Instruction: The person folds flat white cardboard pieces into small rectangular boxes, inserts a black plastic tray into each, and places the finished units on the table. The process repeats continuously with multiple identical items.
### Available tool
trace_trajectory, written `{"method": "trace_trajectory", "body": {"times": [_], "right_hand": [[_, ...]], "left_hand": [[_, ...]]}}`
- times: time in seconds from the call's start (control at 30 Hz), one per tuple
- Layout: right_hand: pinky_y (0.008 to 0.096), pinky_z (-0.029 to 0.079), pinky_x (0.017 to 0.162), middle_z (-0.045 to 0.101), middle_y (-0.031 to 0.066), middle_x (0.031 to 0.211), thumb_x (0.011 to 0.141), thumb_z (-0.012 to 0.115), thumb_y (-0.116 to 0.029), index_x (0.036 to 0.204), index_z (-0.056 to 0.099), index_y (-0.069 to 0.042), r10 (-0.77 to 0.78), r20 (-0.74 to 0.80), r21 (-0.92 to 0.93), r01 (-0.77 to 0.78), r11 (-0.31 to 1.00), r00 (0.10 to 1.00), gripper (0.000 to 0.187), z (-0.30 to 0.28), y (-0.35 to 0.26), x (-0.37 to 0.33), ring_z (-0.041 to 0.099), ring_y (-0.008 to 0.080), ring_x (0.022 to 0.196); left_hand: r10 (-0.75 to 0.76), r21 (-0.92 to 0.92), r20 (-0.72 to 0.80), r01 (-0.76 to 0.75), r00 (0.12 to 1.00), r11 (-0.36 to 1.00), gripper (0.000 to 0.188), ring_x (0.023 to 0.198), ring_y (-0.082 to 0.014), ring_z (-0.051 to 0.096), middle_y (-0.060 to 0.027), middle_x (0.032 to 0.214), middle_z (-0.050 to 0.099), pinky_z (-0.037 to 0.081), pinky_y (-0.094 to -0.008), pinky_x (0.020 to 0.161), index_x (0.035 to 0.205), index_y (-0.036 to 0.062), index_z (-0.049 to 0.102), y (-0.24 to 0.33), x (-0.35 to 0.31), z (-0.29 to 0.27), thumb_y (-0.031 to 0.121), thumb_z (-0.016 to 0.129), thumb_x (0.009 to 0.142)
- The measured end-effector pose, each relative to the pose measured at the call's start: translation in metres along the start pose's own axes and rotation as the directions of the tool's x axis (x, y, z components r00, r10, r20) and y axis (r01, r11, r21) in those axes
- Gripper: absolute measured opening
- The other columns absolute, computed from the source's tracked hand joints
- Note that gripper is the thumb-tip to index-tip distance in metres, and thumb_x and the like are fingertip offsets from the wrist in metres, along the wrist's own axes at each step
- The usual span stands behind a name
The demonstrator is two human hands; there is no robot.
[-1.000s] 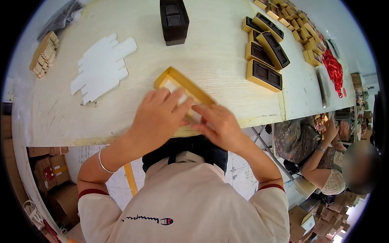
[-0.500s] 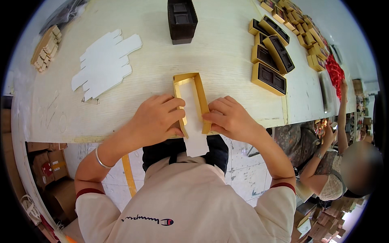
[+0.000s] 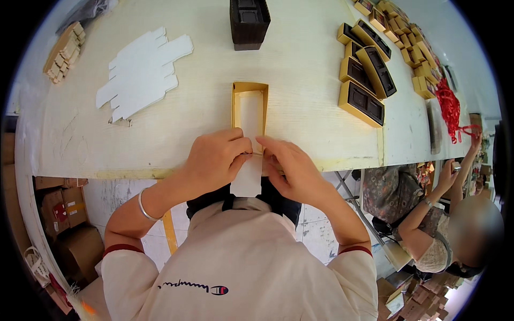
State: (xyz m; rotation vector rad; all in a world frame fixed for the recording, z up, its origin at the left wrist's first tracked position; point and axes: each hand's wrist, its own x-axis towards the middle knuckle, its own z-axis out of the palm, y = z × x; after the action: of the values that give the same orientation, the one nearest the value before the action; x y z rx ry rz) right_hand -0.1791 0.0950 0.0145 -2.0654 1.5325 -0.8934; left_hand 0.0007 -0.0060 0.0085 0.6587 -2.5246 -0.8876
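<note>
A gold cardboard box [image 3: 266,107] with a white inside lies at the table's front edge, its far end folded upright. At its near end, a long white flap [image 3: 247,179] hangs out over the edge toward my lap. My left hand [image 3: 217,155] pinches the near left corner, fingers bent together. Opposite it, my right hand [image 3: 292,166] grips the near right corner, index finger along the side wall and thumb lower down. My fingers partly hide the small end flaps between them.
A stack of flat white box blanks [image 3: 142,75] lies on the left. Dark brown plastic trays [image 3: 250,27] are nested at the far middle. Gold boxes with dark inserts [image 3: 362,104] sit on the right. Beyond them, another person [image 3: 423,235] handles red ribbon [image 3: 448,107].
Both hands have moved inward from the side walls to the near end of the box. The side walls' near ends are drawn together. The other person's raised hand has pulled the red ribbon outward.
</note>
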Motion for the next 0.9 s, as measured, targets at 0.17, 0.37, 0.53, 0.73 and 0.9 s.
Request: {"method": "trace_trajectory", "body": {"times": [0.17, 0.37, 0.53, 0.73, 0.9], "right_hand": [[0.0371, 0.045, 0.076, 0.055, 0.0146, 0.110, 0.071, 0.064, -0.004, 0.120, 0.056, -0.003, -0.286, 0.016, -0.334, 0.275, 0.902, 0.958, 0.050, 0.001, 0.003, -0.014, 0.054, 0.0294, 0.093], [0.0375, 0.046, 0.072, 0.059, 0.0106, 0.092, 0.070, 0.069, 0.001, 0.090, 0.062, -0.004, -0.142, -0.213, 0.082, 0.163, 0.983, 0.967, 0.022, 0.015, 0.019, 0.000, 0.056, 0.0275, 0.082], [0.0249, 0.043, 0.059, 0.053, 0.0073, 0.082, 0.086, 0.061, 0.007, 0.118, 0.044, -0.006, 0.336, -0.152, 0.673, -0.151, 0.724, 0.930, 0.039, 0.022, 0.007, 0.010, 0.050, 0.0147, 0.065], [0.0284, 0.043, 0.060, 0.053, 0.0134, 0.101, 0.076, 0.066, 0.005, 0.102, 0.057, -0.003, -0.020, -0.319, -0.102, -0.013, 0.995, 0.948, 0.029, 0.030, 0.004, 0.008, 0.052, 0.0196, 0.066], [0.0306, 0.041, 0.063, 0.054, 0.0108, 0.095, 0.071, 0.066, -0.008, 0.091, 0.061, -0.002, -0.219, -0.162, -0.525, 0.104, 0.845, 0.962, 0.021, 0.022, 0.004, 0.012, 0.054, 0.0231, 0.071]], "left_hand": [[-0.105, -0.173, 0.103, 0.122, 0.989, 0.977, 0.007, 0.065, -0.0265, 0.057, -0.0089, 0.074, 0.057, 0.045, -0.0344, 0.056, 0.078, 0.0038, 0.062, 0.001, 0.005, -0.007, 0.006, 0.069, 0.076], [-0.130, -0.470, 0.310, 0.271, 0.942, 0.840, 0.015, 0.072, -0.0277, 0.058, -0.0128, 0.086, 0.060, 0.046, -0.0336, 0.064, 0.093, 0.0023, 0.058, -0.003, 0.012, -0.023, 0.012, 0.066, 0.085], [-0.132, -0.516, 0.254, 0.250, 0.958, 0.819, 0.032, 0.093, -0.0140, 0.054, -0.0098, 0.121, 0.050, 0.048, -0.0296, 0.072, 0.121, 0.0053, 0.044, -0.012, 0.004, -0.013, 0.007, 0.057, 0.092], [-0.107, -0.404, -0.062, 0.073, 0.992, 0.912, 0.027, 0.087, -0.0185, 0.057, -0.0126, 0.124, 0.047, 0.049, -0.0289, 0.068, 0.114, 0.0035, 0.049, -0.004, 0.001, 0.004, -0.001, 0.058, 0.089], [0.037, 0.077, -0.185, -0.023, 0.982, 0.997, 0.015, 0.071, -0.0277, 0.059, -0.0116, 0.103, 0.054, 0.048, -0.0325, 0.063, 0.091, 0.0007, 0.059, 0.002, -0.010, 0.016, -0.002, 0.066, 0.079]]}}
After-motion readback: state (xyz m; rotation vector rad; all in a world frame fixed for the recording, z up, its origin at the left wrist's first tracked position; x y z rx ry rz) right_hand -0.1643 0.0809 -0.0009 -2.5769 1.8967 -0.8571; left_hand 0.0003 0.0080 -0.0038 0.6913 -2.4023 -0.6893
